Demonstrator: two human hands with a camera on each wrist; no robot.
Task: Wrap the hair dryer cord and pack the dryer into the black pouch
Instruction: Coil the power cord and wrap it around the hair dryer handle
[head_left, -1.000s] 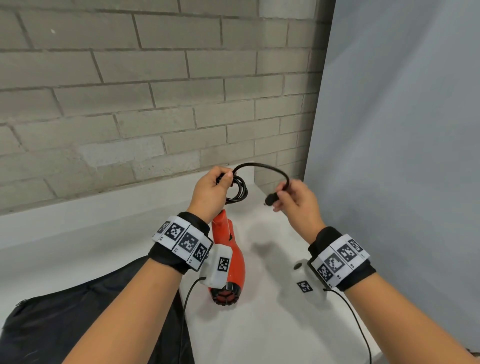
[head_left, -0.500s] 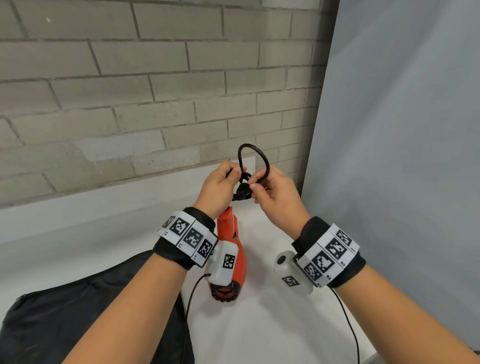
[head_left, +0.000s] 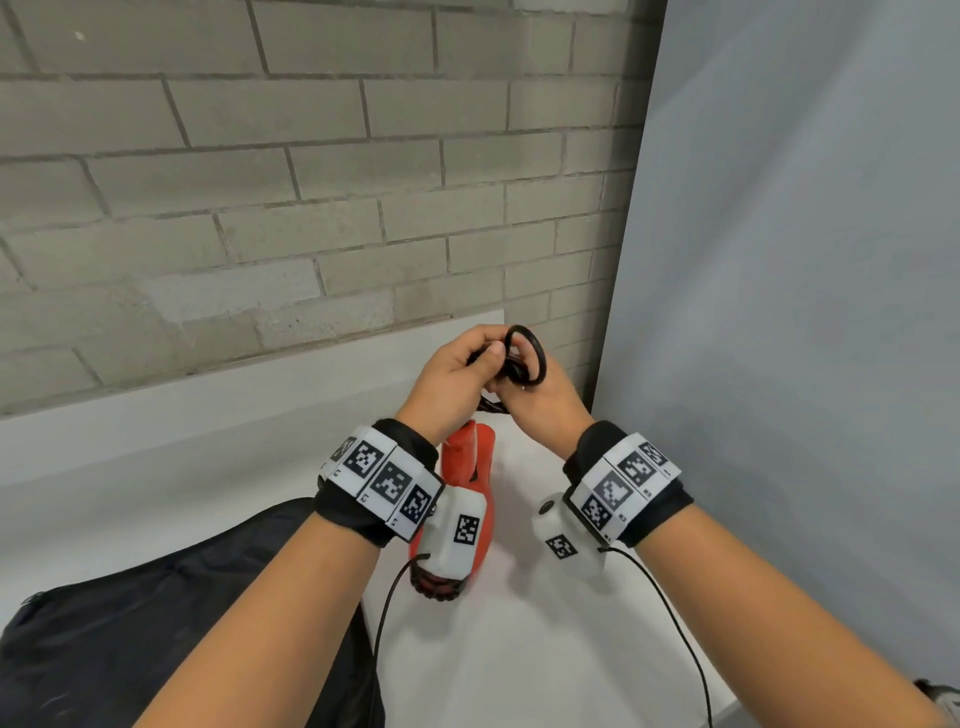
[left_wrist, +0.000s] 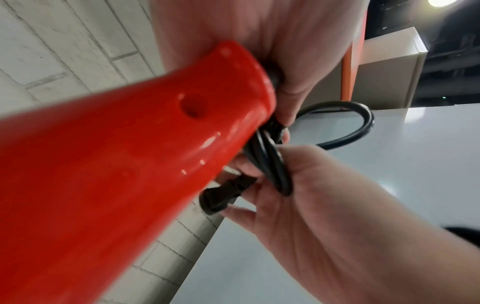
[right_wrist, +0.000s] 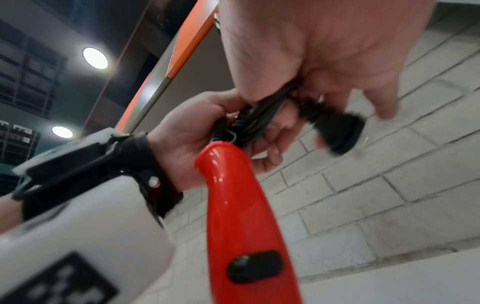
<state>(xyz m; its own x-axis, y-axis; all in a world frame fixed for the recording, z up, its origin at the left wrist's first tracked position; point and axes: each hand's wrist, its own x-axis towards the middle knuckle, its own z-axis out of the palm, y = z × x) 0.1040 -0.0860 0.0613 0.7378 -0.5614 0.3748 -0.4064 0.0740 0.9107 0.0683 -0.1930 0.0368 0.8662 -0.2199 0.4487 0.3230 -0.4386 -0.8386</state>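
Observation:
The red hair dryer hangs handle-up under my hands, nozzle end low near the table; its handle shows close up. My left hand grips the coiled black cord at the handle's top. My right hand pinches the cord's last loop against the coil, and the black plug sticks out below its fingers. One small loop stands free above both hands. The black pouch lies flat at the lower left on the white table.
A grey brick wall stands behind the table, and a pale grey panel closes off the right side. Thin black wires run from my wrist cameras down across the table.
My right hand brought the plug end in from the right to the coil in my left hand. The wide arc of cord shrank to a small loop. Both hands rose slightly.

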